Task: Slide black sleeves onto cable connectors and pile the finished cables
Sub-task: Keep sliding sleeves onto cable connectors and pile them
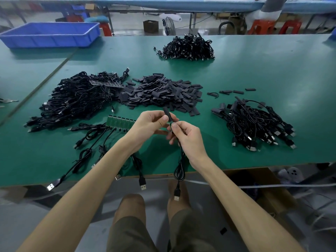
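Right now: both hands pinching, just above the table's (245, 157) near edge.
Your right hand (187, 137) pinches a cable (179, 171) by its connector end, w/ the rest hanging over the near edge; your left hand (151, 122) pinches a black sleeve (166, 113) touching that end. Green board strip (120, 121) lies just left of your hands. Farther in: cable pile (254, 124) at right, sleeve heap (163, 93) mid-table, bigger cable tangle (72, 100) at left. Far pile (189, 47) sits nr the far edge, blue bin (51, 34) far left.
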The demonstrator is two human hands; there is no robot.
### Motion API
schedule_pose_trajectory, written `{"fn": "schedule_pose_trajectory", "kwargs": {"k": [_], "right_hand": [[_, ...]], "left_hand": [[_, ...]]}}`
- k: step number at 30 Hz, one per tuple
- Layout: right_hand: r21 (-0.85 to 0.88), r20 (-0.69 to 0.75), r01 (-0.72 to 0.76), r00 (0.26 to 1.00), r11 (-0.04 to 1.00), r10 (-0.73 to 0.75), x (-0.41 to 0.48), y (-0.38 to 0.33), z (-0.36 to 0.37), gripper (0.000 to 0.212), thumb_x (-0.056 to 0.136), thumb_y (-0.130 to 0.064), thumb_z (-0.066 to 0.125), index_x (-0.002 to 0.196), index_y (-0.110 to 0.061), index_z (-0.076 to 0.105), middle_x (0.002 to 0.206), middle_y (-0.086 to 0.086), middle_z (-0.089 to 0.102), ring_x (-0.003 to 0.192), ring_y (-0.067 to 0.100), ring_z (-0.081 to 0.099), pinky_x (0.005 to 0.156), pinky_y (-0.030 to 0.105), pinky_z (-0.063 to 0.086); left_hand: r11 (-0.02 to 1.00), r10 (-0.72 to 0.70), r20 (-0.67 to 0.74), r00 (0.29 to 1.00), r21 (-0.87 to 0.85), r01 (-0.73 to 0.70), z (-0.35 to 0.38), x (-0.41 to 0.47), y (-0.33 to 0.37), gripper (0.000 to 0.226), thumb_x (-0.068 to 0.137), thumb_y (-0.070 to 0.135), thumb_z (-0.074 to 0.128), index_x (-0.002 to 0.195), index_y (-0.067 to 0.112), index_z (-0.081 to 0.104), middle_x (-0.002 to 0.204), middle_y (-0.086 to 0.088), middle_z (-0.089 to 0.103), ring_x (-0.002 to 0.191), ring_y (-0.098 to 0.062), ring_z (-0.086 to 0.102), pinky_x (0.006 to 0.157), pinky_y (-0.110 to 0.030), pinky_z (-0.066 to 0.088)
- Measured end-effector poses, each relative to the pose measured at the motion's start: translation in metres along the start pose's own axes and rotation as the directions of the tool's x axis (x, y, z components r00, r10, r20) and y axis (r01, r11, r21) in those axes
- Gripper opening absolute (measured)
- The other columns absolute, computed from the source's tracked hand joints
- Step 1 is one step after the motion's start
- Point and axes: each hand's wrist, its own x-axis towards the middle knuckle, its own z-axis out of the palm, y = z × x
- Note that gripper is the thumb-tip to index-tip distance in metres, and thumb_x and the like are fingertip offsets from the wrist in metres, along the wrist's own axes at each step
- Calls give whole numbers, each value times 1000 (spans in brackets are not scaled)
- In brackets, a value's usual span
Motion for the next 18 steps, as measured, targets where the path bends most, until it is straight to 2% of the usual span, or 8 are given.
{"fn": "schedule_pose_trajectory", "kwargs": {"k": [2, 5, 8, 10, 13, 18], "right_hand": [[-7, 14, 2, 1000, 1000, -2, 1, 2, 0, 24, 105, -19, 60, 89, -9, 73, 69, 0, 73, 57, 13, 61, 67, 25, 52], [-12, 18, -7, 1000, 1000, 7, 1, 4, -1, 22, 105, -19, 61, 90, -7, 74, 67, -4, 70, 56, 9, 55, 63, 22, 49], [-6, 9, -7, 1000, 1000, 7, 1, 3, -1, 20, 104, -19, 62, 90, -15, 75, 66, -5, 69, 56, 7, 54, 61, 20, 48], [30, -9, -16, 1000, 999, 16, 1, 3, -1, 16, 105, -20, 61, 100, -19, 77, 66, -6, 68, 57, 6, 52, 62, 19, 47], [59, -35, -30, 999, 998, 32, 2, 4, -2, 20, 105, -21, 60, 115, -14, 75, 66, -7, 67, 58, 5, 51, 63, 17, 46], [81, -2, -40, 999, 996, 41, 3, 0, -1, 14, 103, -28, 65, 108, -17, 71, 80, -3, 76, 64, 7, 63, 65, 15, 48]], "left_hand": [[1000, -13, 10, 1000, 20, 12, 0, -1, 1, 23, 106, 10, 51, 116, -2, 68, 84, 2, 72, 85, -18, 67, 80, -34, 59], [998, -40, 34, 999, 54, 38, -3, -3, 3, 23, 106, 10, 50, 117, 0, 68, 85, 2, 72, 88, -17, 69, 86, -42, 60], [996, -61, 51, 997, 65, 58, -4, -4, 6, 24, 106, 11, 51, 118, 1, 69, 92, -7, 72, 95, -21, 70, 93, -53, 57], [996, -49, 51, 998, 73, 45, -2, -5, 8, 23, 106, 9, 51, 119, 1, 68, 99, -17, 72, 99, -25, 70, 95, -58, 55], [997, -20, 40, 999, 76, 17, 3, -5, 8, 22, 105, 8, 53, 119, 3, 69, 109, -22, 72, 102, -25, 72, 95, -57, 55], [999, 6, -49, 999, 35, -4, -1, -3, 8, 21, 99, 15, 64, 114, 3, 71, 109, -18, 73, 93, -18, 69, 92, -46, 56]]}}
